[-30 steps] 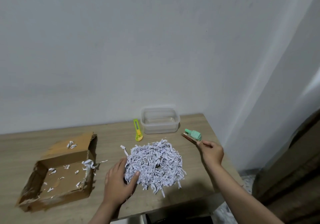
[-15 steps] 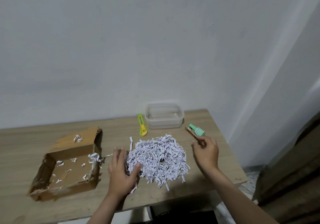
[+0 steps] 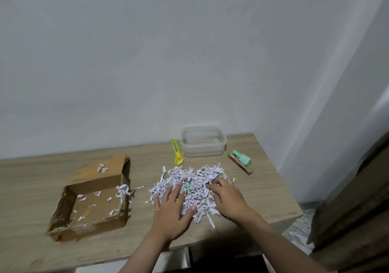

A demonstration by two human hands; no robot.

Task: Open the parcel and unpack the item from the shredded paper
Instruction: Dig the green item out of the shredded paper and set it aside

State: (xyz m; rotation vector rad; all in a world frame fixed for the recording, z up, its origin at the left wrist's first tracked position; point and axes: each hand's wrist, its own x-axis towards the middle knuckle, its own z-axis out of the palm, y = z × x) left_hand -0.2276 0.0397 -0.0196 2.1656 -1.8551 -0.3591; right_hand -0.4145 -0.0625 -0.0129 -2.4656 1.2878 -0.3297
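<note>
Both hands lie on the heap of shredded paper in the middle of the wooden table. The left hand is flat with spread, straight fingers. The right hand digs in; its fingertips are hidden, so its grip cannot be told. Something greenish, blurred, shows between them. The torn cardboard box stands open at the left.
</note>
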